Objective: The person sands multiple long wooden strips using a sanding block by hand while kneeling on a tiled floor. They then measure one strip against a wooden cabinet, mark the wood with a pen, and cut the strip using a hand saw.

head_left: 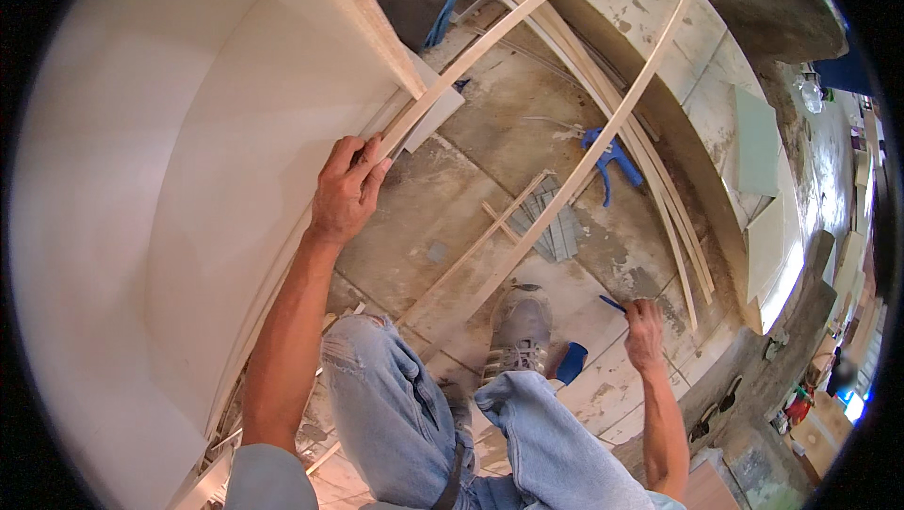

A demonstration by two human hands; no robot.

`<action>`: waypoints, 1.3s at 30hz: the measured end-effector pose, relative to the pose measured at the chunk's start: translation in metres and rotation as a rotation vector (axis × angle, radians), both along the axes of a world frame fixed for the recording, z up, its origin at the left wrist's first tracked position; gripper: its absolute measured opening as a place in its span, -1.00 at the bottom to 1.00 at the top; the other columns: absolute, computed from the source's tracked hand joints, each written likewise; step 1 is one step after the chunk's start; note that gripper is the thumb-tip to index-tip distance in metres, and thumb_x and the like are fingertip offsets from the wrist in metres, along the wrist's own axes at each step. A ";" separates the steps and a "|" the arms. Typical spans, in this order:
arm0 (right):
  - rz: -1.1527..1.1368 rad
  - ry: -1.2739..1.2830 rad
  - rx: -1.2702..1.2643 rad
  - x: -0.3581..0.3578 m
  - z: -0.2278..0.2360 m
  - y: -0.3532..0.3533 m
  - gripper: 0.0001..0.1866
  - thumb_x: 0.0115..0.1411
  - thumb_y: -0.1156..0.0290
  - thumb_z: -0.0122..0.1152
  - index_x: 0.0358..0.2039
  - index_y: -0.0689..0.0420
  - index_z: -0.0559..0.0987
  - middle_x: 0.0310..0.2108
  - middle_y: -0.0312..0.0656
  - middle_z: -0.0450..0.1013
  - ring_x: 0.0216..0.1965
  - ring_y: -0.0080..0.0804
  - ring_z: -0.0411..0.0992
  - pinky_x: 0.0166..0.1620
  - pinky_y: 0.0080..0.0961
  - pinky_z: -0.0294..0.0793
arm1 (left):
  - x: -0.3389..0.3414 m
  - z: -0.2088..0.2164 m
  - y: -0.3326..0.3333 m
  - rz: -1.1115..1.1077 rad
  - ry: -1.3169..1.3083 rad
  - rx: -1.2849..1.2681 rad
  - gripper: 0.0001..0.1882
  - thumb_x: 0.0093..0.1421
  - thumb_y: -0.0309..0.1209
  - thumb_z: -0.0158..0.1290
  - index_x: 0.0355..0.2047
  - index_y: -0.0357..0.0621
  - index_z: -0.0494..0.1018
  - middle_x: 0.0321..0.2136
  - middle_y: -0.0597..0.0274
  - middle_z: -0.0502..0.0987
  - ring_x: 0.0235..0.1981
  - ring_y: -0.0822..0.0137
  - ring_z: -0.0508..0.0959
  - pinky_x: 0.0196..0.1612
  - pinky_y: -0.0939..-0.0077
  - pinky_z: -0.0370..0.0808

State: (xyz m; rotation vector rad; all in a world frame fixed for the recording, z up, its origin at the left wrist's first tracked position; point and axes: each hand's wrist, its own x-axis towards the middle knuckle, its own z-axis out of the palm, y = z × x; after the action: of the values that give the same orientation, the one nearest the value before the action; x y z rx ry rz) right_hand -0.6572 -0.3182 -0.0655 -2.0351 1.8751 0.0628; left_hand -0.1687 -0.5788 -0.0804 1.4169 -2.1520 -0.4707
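Note:
My left hand [350,188] pinches the near end of a long, thin wooden strip [480,47] beside the edge of a large white panel [235,161]. From there the strip runs away toward the far right. Out to the right and low over the tiles, my right hand [645,329] is closed around a slim dark-blue tool [612,304]. Only its tip shows, so its exact kind is unclear. Between the hands, a second pale strip [603,157] crosses the view diagonally, apart from both.
A blue pistol-grip tool [614,163] lies near several long strips [650,152] along a raised tiled ledge [725,96]. Grey flat pieces [556,223] sit on the floor beyond my shoe [521,326]. A blue object [571,362] lies beside that shoe.

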 end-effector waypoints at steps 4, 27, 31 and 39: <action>-0.191 -0.301 -0.003 -0.002 0.043 -0.045 -0.70 0.01 0.65 0.27 -0.19 0.24 0.52 -0.24 -0.02 0.43 -0.22 -0.04 0.43 -0.08 -0.26 0.42 | -0.007 0.003 0.001 0.008 -0.005 0.023 -0.65 0.24 -0.48 0.18 0.03 -0.30 0.53 -0.24 0.09 0.44 -0.29 0.19 0.53 -0.31 0.33 0.56; 0.167 -1.180 0.006 0.201 0.014 -0.371 -0.71 0.16 0.37 0.43 -0.11 0.16 0.63 -0.27 -0.14 0.58 -0.19 -0.42 0.54 -0.05 -0.40 0.54 | -0.005 0.001 -0.002 0.015 0.070 0.067 -0.65 0.21 -0.50 0.23 0.01 -0.29 0.54 -0.27 0.11 0.45 -0.33 0.21 0.52 -0.28 0.39 0.53; -0.045 -1.271 0.098 0.190 0.045 -0.360 -0.44 0.14 0.50 0.41 0.17 0.08 0.46 -0.28 -0.05 0.54 -0.23 -0.35 0.60 -0.15 -0.39 0.68 | -0.009 0.006 -0.002 0.034 0.084 0.077 -0.67 0.20 -0.48 0.22 -0.04 -0.38 0.54 -0.30 0.12 0.46 -0.30 0.14 0.51 -0.30 0.29 0.52; 0.200 -1.760 0.343 0.168 0.038 -0.378 -0.54 0.11 0.51 0.19 0.07 0.31 0.54 -0.23 -0.05 0.58 -0.30 -0.31 0.60 -0.07 -0.32 0.63 | -0.002 -0.004 -0.001 0.015 0.058 0.081 -0.65 0.22 -0.50 0.21 0.03 -0.24 0.55 -0.27 0.14 0.44 -0.34 0.25 0.52 -0.33 0.43 0.52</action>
State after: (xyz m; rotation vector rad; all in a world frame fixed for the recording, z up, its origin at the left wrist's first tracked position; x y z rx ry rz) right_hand -0.4891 -0.6958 -0.0270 -1.0904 0.4494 -0.9332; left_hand -0.1708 -0.5801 -0.0839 1.4440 -2.0967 -0.5919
